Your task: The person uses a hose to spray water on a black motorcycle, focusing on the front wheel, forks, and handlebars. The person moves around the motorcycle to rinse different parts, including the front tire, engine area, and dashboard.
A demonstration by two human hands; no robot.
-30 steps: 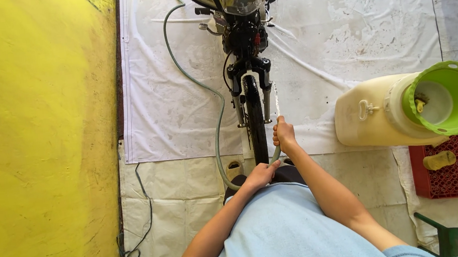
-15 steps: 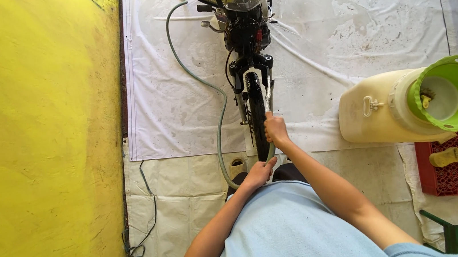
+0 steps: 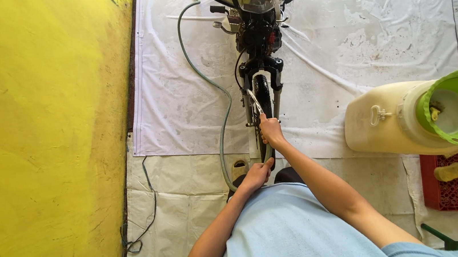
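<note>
Right hand (image 3: 271,131): closed round a thin pale tool — pressed against the front wheel (image 3: 263,99), black ribbed rubber, narrow and upright.
Left hand (image 3: 257,174): fingers curled, resting low at the tyre's base; what it grips, I cannot tell.
Motorcycle (image 3: 254,5): glossy dark fairing, standing on a creased white tarpaulin (image 3: 179,94).
Hose (image 3: 209,85): grey-green, curving alongside.
Jug (image 3: 389,122): cream plastic, green round rim.

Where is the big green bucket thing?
In the head view the green funnel sits at the right edge, on top of the cream jug, just above the red crate.
</note>
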